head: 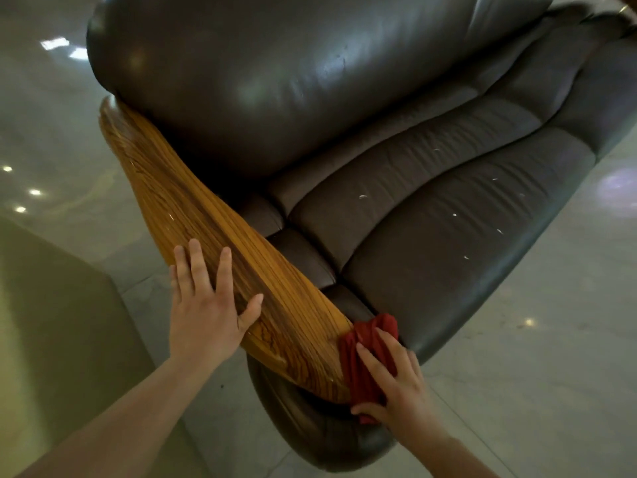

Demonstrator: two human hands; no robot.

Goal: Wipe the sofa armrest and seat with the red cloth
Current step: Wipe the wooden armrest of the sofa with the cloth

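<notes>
One view only, head cam, wide-angle, so edges bend. It sits above the near end of the armrest (213, 236) and looks fwd and steeply down. The armrest runs diagonally from lower centre up to the left, close to the lens. Both forearms enter from the bottom edge, so the left hand (206, 305) and right hand (396, 377) are the nearest things. The seat (448, 236) stretches away to the upper right, the backrest (293, 70) fills the top. Floor (534, 374) shows at left and right. No 2nd view, so no overlap.
</notes>
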